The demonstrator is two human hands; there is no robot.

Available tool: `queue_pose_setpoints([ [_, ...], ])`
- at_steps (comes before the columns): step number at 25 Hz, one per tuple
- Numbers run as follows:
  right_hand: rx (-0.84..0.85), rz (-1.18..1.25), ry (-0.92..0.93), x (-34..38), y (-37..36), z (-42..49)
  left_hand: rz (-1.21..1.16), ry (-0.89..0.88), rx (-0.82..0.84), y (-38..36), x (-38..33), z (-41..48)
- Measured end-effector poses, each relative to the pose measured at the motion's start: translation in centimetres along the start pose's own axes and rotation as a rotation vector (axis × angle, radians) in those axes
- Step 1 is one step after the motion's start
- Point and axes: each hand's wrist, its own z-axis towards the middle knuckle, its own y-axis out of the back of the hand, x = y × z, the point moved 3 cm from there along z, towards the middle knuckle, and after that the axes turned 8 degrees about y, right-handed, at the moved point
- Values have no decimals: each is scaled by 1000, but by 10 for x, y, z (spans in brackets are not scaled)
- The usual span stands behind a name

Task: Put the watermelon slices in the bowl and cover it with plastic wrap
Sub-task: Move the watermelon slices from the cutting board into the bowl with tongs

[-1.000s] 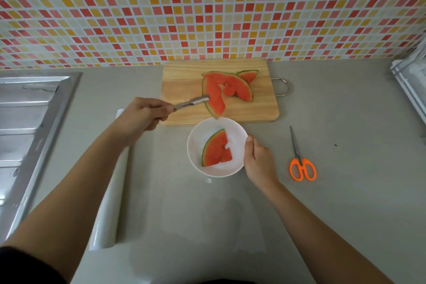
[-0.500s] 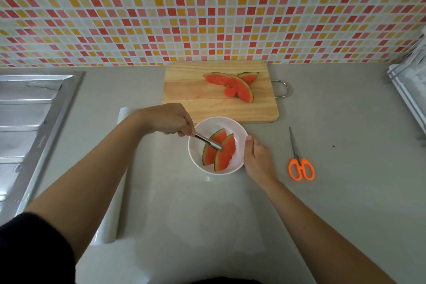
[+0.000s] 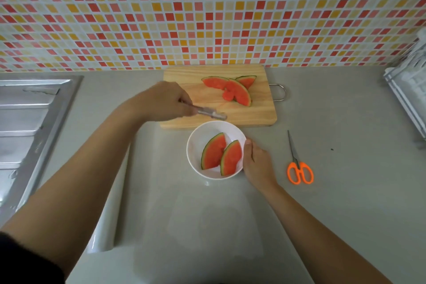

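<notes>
A white bowl [image 3: 197, 139] sits on the grey counter just in front of the wooden cutting board [image 3: 184, 78]. Two watermelon slices [image 3: 213, 153] lean side by side inside it. Three more slices [image 3: 239, 93] lie overlapping at the back of the board. My left hand [image 3: 161, 101] hovers over the board's left part and grips metal tongs [image 3: 211, 114], whose empty tips point right above the board's front edge. My right hand [image 3: 258, 161] holds the bowl's right rim. A roll of plastic wrap [image 3: 110, 212] lies left of the bowl, with a clear sheet [image 3: 214, 226] pulled out across the counter.
Orange-handled scissors [image 3: 299, 168] lie on the counter right of the bowl. A steel sink drainboard [image 3: 27, 122] fills the left side. A white rack [image 3: 408, 97] stands at the right edge. The tiled wall rises directly behind the cutting board.
My left hand carried a slice from the board into the bowl with the tongs, let it go, and has moved back up over the board. My right hand stayed on the bowl.
</notes>
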Motion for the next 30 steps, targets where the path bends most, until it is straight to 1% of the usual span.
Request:
queue_pose_setpoints([
  [1,0,3,-3,0,0,0,-18,23,-104,0,4,9],
  [2,0,2,-8,0,1,0,-67,63,-166,-7,7,20],
  [3,-2,-4,-9,1,1,0,-181,126,-168,-20,9,31],
  [6,-2,-35,-4,1,1,1,-820,409,61,-65,16,56],
  [7,-1,-39,-11,0,1,1,-963,483,118,-74,19,64],
  [9,-3,-41,-18,0,-1,1,-1102,531,196,-84,24,75],
  [11,-5,-52,-14,-1,-1,1,-1145,527,220,-85,23,83],
  [15,-18,-39,3,0,0,0,-1096,528,198,-78,28,87],
  [18,-16,-20,0,1,0,-1,-1112,522,201,-74,31,89],
  [25,-11,-24,-7,5,3,-2,-1161,520,199,-88,20,101],
  [30,5,-24,-15,6,2,-2,-1080,505,144,-89,9,110],
])
